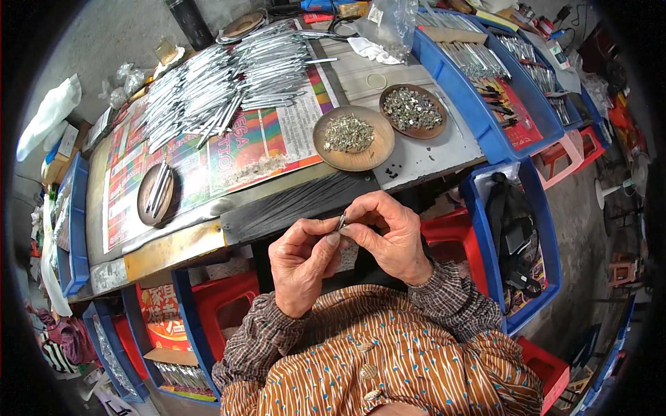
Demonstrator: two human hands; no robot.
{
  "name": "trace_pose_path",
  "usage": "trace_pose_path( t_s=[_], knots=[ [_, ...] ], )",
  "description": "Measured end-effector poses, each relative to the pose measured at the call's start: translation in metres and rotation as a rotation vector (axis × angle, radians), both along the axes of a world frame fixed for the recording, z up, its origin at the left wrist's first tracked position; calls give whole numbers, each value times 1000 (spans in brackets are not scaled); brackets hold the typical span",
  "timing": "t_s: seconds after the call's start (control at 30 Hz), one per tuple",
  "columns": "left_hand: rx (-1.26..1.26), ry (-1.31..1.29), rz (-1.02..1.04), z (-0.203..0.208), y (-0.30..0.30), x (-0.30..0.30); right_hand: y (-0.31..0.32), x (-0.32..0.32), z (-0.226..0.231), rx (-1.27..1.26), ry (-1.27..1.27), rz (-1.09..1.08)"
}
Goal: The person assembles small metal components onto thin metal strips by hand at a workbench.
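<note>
Pinching a small, slim silvery metal piece (pixel 341 220) between thumb and fingertips, both hands met just in front of the chest, below the table edge: the left hand (pixel 302 262) had its fingers closed together on the lower end, and the right hand (pixel 388 236) was curled over and clamped on the top of the same piece. Looked to me like a fitting step, joining or seating something tiny onto that piece, though the part itself was too small to make out. Just beyond, on the worn grey worktable (pixel 444 149), sat a round brown wooden dish of pale little metal bits (pixel 352 137) and a second, darker dish of greyish bits (pixel 413 111); farther back lay a big heap of long shiny metal strips (pixel 222 87) on colourful newspaper. Next move would probably need a steady squeeze and careful alignment, I reckon.
</note>
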State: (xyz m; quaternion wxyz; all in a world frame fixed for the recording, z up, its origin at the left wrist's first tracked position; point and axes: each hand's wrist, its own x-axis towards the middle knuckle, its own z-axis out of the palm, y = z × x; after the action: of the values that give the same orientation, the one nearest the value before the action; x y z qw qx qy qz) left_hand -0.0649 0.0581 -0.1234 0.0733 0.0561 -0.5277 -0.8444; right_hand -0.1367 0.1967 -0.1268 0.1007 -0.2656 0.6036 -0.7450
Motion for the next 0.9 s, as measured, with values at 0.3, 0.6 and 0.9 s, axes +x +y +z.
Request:
trace_pose_path(
  t_s=[0.3, 0.6, 0.9],
  knots=[
    [-302, -44, -8, 9, -10, 0, 11, -15, 11, 268, 496, -104],
    [-737, 166, 38, 12, -10, -8, 18, -23, 20, 481, 973, -200],
    [-1107, 296, 148, 14, -8, -14, 10, -29, 12, 507, 1273, -304]
  ],
)
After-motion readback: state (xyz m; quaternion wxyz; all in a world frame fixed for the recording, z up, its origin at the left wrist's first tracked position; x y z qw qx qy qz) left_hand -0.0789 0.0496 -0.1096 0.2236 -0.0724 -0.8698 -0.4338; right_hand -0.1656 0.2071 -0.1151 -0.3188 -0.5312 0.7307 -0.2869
